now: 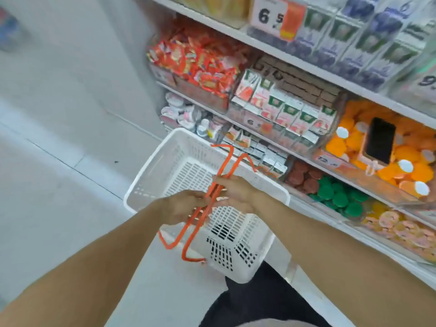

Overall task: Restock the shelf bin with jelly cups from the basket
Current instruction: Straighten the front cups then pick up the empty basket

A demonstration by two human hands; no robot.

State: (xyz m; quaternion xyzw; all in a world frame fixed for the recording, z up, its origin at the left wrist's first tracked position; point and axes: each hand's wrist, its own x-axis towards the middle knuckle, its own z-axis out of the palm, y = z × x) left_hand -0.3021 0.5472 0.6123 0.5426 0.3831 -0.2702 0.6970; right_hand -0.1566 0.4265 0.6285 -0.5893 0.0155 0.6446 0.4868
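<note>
Both hands, left hand [182, 205] and right hand [233, 192], grip the orange wire handles [220, 172] above the empty-looking white plastic basket [151, 171]; the clear shelf bin of orange jelly cups [368, 182] lies up-right, nearer the right hand.

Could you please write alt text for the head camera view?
Both hands, left and right, hold the orange handles of an empty white basket beside shelves of snacks; a phone lies on orange jelly cups.

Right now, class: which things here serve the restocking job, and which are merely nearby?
Job: white slotted plastic basket; its orange wire handles, gripped by left hand and right hand; orange jelly cups bin.

Nearby: black phone; red snack packets; green-lidded cups.
</note>
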